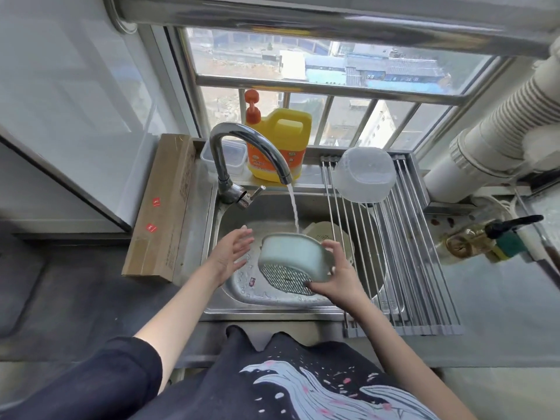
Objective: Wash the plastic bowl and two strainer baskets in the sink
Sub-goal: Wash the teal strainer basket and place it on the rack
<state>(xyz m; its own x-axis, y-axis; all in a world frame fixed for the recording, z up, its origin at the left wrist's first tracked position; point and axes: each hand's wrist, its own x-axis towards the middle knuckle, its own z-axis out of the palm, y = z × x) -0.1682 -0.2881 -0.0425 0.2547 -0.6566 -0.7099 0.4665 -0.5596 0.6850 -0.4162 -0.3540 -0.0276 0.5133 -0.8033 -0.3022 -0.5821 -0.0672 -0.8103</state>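
One pale plastic strainer basket (295, 259) with mesh base, right hand (336, 275) fingers curled round it, left hand (231, 253) fingers spread apart

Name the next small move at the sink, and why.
Probably bring the left hand onto the grey strainer basket and rub it under the water stream. The right hand alone grips the tilted basket, the left is open beside it, and the plastic bowl already sits inverted on the rack.
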